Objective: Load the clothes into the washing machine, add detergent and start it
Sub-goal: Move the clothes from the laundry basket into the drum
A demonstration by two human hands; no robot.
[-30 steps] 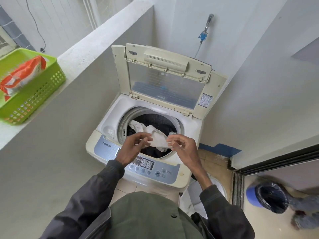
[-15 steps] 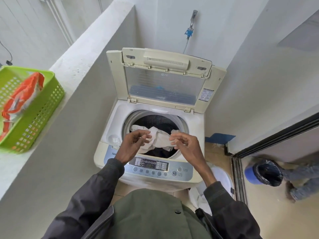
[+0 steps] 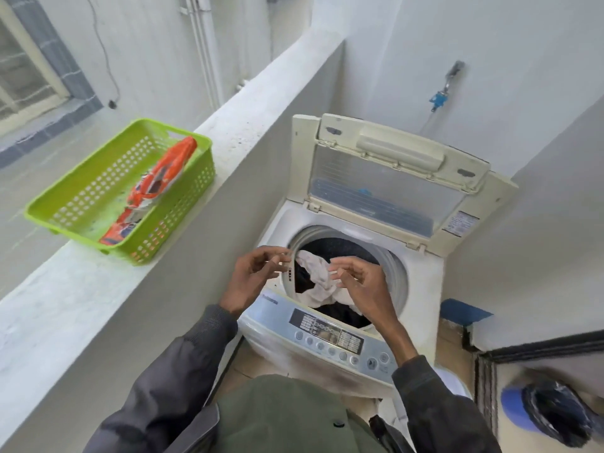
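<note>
A white top-loading washing machine (image 3: pixel 421 282) stands with its lid (image 3: pixel 385 178) raised. Inside the drum lie a white cloth (image 3: pixel 318 277) and dark clothes (image 3: pixel 340 313). My left hand (image 3: pixel 253 277) hovers over the machine's left rim, fingers loosely spread and holding nothing. Above the drum opening, my right hand (image 3: pixel 358 282) is also loose and holds nothing; the white cloth lies just below it. An orange detergent packet (image 3: pixel 153 188) rests in a green basket (image 3: pixel 78 204) on the ledge to the left. The control panel (image 3: pixel 330 336) faces me.
A low white wall ledge (image 3: pixel 98 289) runs along the left. A tap (image 3: pixel 439 96) sits on the wall behind the machine. A blue bin with a black liner (image 3: pixel 552 410) stands at lower right beyond a door track (image 3: pixel 487 380).
Both hands pinched the white cloth over the drum before; now they have let it go and it lies in the drum. The view has swung left, bringing the basket closer to centre.
</note>
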